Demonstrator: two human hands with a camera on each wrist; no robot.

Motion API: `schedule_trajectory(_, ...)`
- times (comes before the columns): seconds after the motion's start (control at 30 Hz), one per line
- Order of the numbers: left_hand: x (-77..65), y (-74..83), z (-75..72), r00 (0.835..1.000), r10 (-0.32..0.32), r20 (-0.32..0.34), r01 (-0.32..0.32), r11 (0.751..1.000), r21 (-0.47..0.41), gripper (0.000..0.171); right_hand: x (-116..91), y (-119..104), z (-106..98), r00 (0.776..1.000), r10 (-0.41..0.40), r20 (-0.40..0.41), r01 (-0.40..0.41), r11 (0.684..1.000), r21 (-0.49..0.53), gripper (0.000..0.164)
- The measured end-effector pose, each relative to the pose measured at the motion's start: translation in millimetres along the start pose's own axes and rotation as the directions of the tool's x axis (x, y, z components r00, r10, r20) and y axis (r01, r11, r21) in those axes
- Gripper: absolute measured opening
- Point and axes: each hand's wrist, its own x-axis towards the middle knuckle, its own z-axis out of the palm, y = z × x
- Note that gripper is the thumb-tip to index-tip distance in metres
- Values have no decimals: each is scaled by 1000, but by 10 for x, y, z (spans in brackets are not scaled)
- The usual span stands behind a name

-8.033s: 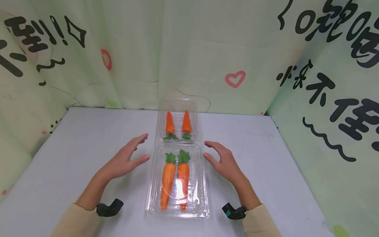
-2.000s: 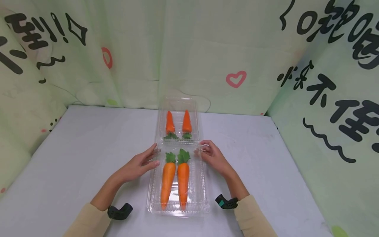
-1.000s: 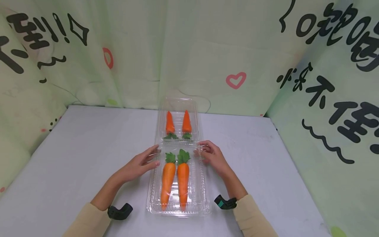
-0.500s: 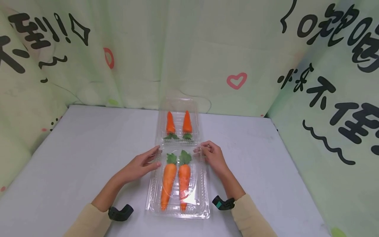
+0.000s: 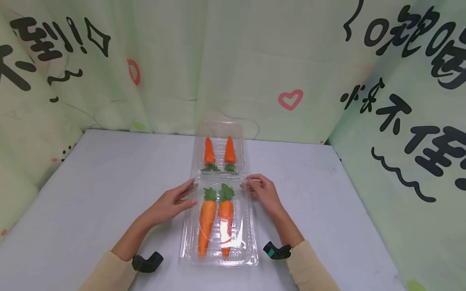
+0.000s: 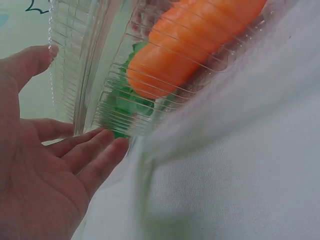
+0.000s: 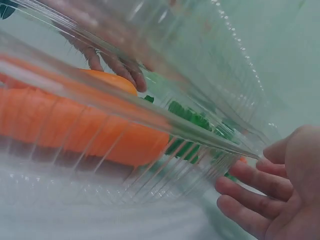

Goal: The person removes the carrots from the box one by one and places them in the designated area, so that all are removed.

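Note:
Two orange carrots (image 5: pixel 207 226) with green tops lie side by side in a clear plastic box (image 5: pixel 183 246) whose see-through lid covers them. At the box's far left edge, my left hand (image 5: pixel 174 205) touches the side with outstretched fingers, its thumb apart from them. In the left wrist view, the fingertips (image 6: pixel 117 145) meet the lower ribbed wall, and the thumb is by the lid. My right hand (image 5: pixel 265 194) is at the far right corner. In the right wrist view, its thumb and forefinger pinch the plastic rim (image 7: pixel 250 154), and the other fingers lie below.
Behind, a second clear box (image 5: pixel 238 139) holds two more carrots (image 5: pixel 229 151), tips pointing away, against the near box's far edge. The white table (image 5: pixel 145 161) ends at a pale green printed curtain (image 5: pixel 236 68) at the back and sides.
Eight seconds ago both hands were held apart from the near box; they have since moved in to its far corners. Over the last second the glare on the lid has shifted; the hands barely move.

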Motion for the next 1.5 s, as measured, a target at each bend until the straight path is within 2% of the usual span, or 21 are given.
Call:
schedule_trajectory(0.27,6,7,8,1000,4,-8,-4,1000,-1,72,-52,5,-54,1000,14,4,-14,1000,19,31)
schedule_trajectory(0.63,13,6,17,1000,10,-20,-10,1000,-2,72,-171,-43,-101,1000,-7,14,8,998,-55,34)
schedule_trajectory(1.17,32,-3,13,999,-3,-37,4,999,34,70,-169,-35,-105,998,-35,47,37,998,-56,34)
schedule_trajectory(1.5,8,-21,-15,999,28,-44,-27,999,27,70,-185,-27,-121,999,-20,43,22,998,-54,37)
